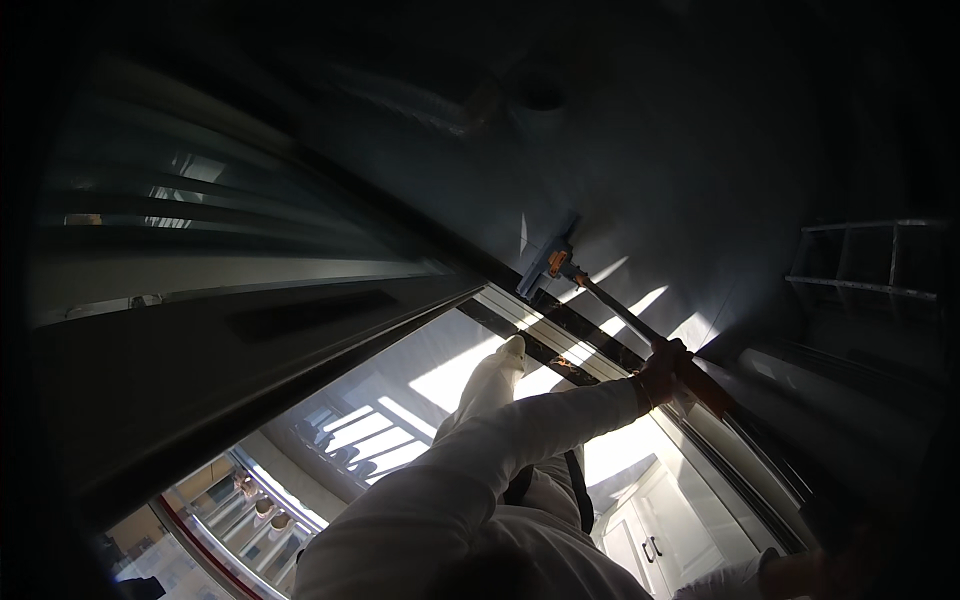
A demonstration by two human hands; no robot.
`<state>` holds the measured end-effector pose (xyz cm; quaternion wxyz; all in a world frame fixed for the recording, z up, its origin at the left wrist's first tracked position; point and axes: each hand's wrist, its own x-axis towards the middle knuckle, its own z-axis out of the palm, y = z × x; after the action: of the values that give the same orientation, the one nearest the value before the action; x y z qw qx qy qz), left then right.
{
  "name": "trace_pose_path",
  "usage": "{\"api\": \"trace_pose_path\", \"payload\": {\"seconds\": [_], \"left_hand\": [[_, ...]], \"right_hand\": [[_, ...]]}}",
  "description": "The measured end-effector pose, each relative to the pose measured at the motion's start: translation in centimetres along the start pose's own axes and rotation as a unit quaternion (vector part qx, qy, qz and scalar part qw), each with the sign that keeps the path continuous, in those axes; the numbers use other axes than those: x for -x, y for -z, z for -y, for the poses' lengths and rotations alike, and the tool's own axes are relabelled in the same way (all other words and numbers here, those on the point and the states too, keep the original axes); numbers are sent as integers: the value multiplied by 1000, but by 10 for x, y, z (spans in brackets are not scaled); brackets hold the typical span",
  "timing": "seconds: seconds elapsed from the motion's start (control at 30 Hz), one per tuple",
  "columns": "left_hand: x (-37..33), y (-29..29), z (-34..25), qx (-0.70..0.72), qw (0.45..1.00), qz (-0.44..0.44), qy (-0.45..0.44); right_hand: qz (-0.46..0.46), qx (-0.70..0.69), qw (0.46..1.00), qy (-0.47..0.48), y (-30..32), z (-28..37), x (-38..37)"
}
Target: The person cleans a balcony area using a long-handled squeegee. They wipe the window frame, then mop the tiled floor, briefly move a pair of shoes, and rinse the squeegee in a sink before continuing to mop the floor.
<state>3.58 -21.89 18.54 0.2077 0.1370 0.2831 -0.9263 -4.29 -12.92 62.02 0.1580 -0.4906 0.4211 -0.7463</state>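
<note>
- All around and past the left hand's fingers: a big dark floor (640, 190) with a few slashes of sunlight on it.
- Way off left of the fingers: a large glass panel (200, 225), dim, with reflections across it.
- Lower left of the fingers: pale floor (370, 370) with bright sun patches, legs standing over it.
- Just below the fingers: a white cabinet (640, 520), two dark handles on its doors.
- Running through the fingers: a long-handled floor tool (627, 318). Its flat grey head (549, 262) with an orange joint is up and left of them, at the floor by a pale door track (560, 340). Mop, brush or vacuum, can't tell.
- Well right of the fingers: a ladder-like metal frame (893, 258), mostly in shadow.
- Left of the fingers, near the track: one whitish shoe (512, 346).
- Smallest stuff, hands: left hand (662, 374) has its fingers curled snugly around the pole, no gap that I see. Right hand (795, 575) is down at the lower edge, too dark; can't tell how its fingers sit or if they hold anything.
</note>
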Motion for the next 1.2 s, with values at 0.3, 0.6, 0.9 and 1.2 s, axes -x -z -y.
{"api": "trace_pose_path", "payload": {"seconds": [0.3,0.6,0.9,1.2], "left_hand": [[34,48,-237,-335,867,-250,-270],[74,116,-316,-628,685,-294,-225],[-62,206,32,-824,565,-19,-42],[-96,270,257,-688,695,71,-197]], "right_hand": [[-146,-215,954,-147,-19,-196,124],[0,-148,976,-160,-15,-208,187],[162,128,975,-79,211,75,121],[-55,205,972,-98,292,197,189]]}}
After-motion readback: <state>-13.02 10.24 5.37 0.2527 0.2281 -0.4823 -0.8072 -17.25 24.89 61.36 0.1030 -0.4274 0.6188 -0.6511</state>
